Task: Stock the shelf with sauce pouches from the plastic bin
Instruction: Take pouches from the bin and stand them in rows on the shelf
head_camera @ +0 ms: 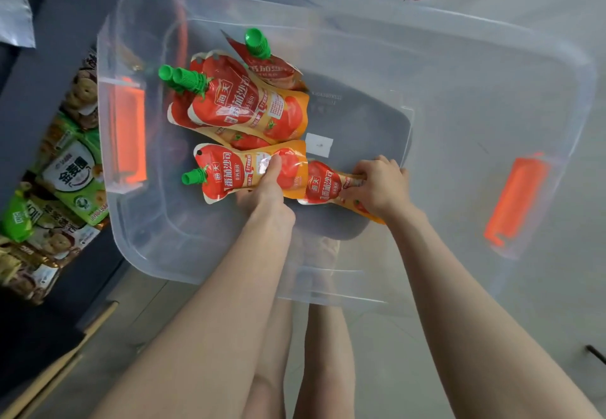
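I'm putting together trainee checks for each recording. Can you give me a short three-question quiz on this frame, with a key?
1. Pick one: the left hand grips A) a cable, B) a sauce pouch, C) a snack packet.
2. True or false: the right hand holds nothing.
3. Fill in: the clear bin has ___ handles.

Key: 1 B. 2 False: its fingers are curled round a second pouch. 3 Orange.
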